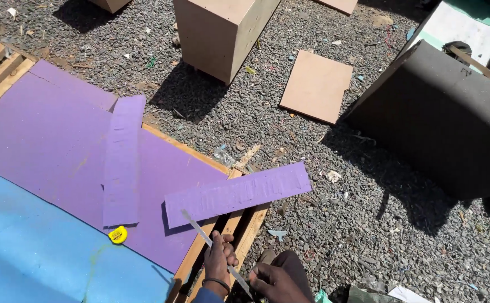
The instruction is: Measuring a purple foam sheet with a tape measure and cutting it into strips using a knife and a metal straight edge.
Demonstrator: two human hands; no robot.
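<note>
My left hand (220,261), a band on its wrist, is closed around a thin grey metal blade (195,225). The blade slants from the purple foam strip (236,193) down to my right hand (272,280). My right hand's curled fingers pinch the blade's lower end. The strip lies crosswise over the edge of a large purple foam sheet (49,134) and a wooden frame (244,231). A second purple strip (124,160) lies lengthwise on the sheet. A small yellow tape measure (118,234) sits where the purple sheet meets a blue foam sheet (32,252).
Grey gravel (368,224) littered with scraps covers the ground. A pale wooden box (222,31) stands at the top, with a flat brown board (317,85) to its right. A big dark grey foam roll (441,118) lies at the right.
</note>
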